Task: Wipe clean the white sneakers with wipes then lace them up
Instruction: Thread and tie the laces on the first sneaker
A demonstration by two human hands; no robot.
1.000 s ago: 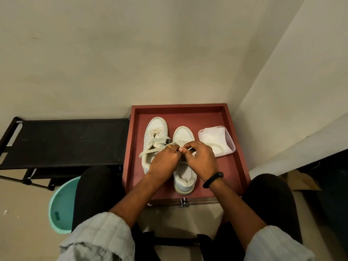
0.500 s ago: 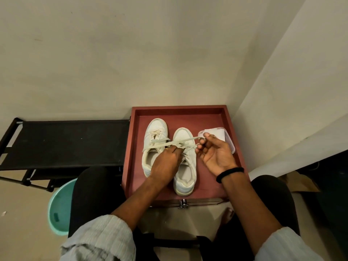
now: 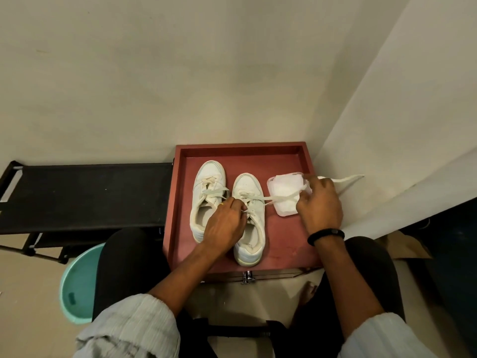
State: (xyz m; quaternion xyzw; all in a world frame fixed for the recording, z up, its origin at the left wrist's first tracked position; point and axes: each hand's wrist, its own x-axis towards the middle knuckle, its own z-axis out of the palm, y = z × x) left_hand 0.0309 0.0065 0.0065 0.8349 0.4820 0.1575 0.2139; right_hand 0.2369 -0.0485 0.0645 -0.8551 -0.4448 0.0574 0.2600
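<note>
Right hand [image 3: 318, 202] grips a lace [image 3: 281, 196]; left hand [image 3: 224, 223] pinches sneaker [image 3: 249, 218] on red tray [image 3: 284, 244].

I count two white sneakers [image 3: 207, 200] [image 3: 249, 218], side by side in one red tray [image 3: 284, 244]. One lace [image 3: 281, 196] runs taut from the right hand [image 3: 320, 205] back to the sneaker under the left hand [image 3: 224, 223]. One clear tub of wipes [image 3: 284, 192] sits just beneath the right hand's grip. One black wristband [image 3: 325, 235] on that wrist. Off to the left of the grip: one black rack [image 3: 87, 195] and one teal basin [image 3: 77, 285].
</note>
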